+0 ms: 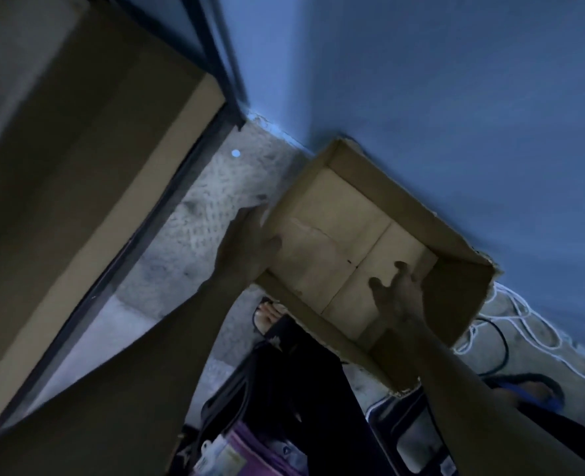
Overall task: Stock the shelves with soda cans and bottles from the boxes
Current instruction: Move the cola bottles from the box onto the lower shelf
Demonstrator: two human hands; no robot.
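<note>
An empty brown cardboard box [339,214] with its top open is held tilted above the floor, against the blue wall. No cans or bottles show inside it. My left hand [246,249] grips the box's left wall, thumb inside and fingers outside. My right hand [397,297] is over the box's near right part with fingers spread and loosely bent, holding nothing. A tan shelf board [88,149] with a dark metal frame fills the left side; nothing stands on the part I see.
The blue wall [421,80] runs behind the box. White cord [524,324] and a black cable lie on the floor at right, near a blue sandal [531,389]. My sandalled foot [267,314] is under the box. A purple item [243,451] lies at the bottom.
</note>
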